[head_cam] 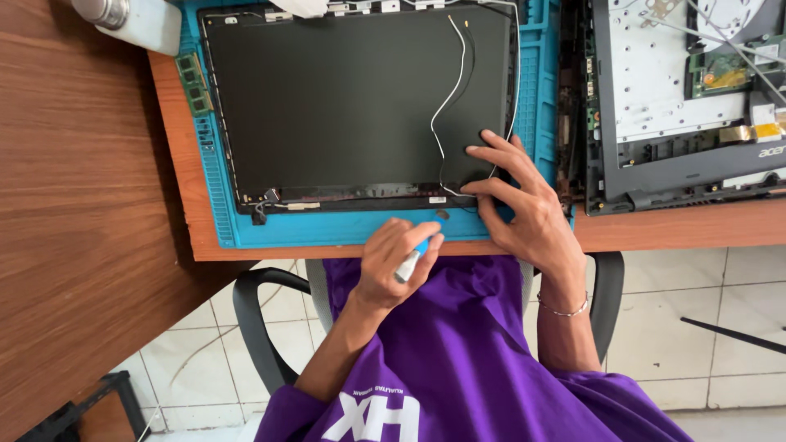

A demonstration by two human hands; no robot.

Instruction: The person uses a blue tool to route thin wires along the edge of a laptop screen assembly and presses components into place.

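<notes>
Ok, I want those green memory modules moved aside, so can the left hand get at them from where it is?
Probably yes: the memory modules lie uncovered at the blue mat's left edge, nothing in between, though the left hand already holds a small tool.

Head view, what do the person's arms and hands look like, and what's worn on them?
Both arms are bare below the short sleeves of a purple T-shirt with white lettering. The left hand has no glove or jewellery showing. The right hand is gloveless, with a thin silver bracelet at the wrist.
</notes>
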